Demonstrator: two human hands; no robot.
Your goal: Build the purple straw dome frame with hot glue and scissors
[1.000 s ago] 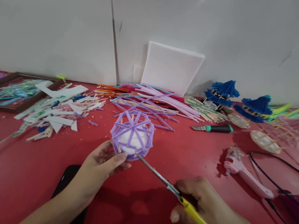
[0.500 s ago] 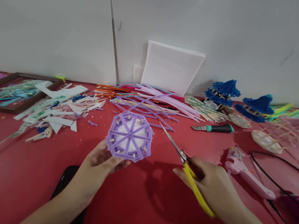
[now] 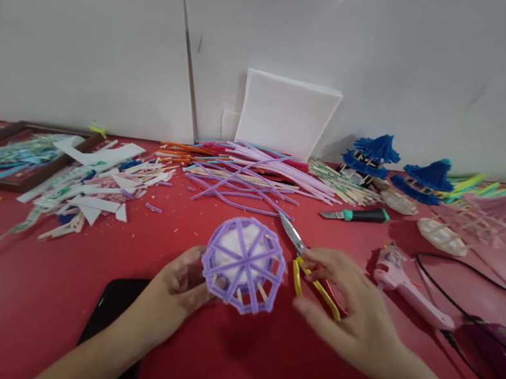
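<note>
My left hand (image 3: pixel 181 288) is closed around the near left side of a round purple pipe-cleaner frame (image 3: pixel 245 260). Its purple spokes meet at the centre over a white padded core, and short pale sticks show around the rim. My right hand (image 3: pixel 342 297) is open, fingers apart, over the yellow handles of a pair of scissors (image 3: pixel 294 235). The scissors lie on the red table, blades pointing away and to the left; the fingers partly cover their pivot and handles.
Purple and pink pipe cleaners (image 3: pixel 255 177) lie at the back. A utility knife (image 3: pixel 356 214), a pink glue gun (image 3: pixel 411 292) and its black cable are on the right. Blue-roofed models (image 3: pixel 425 181) stand behind. Paper scraps (image 3: pixel 99 201) lie left; a black phone (image 3: pixel 115 302) lies under my left forearm.
My right hand has let go of the scissors, which now lie on the table. My left hand has brought the purple frame right and nearer, tilting it.
</note>
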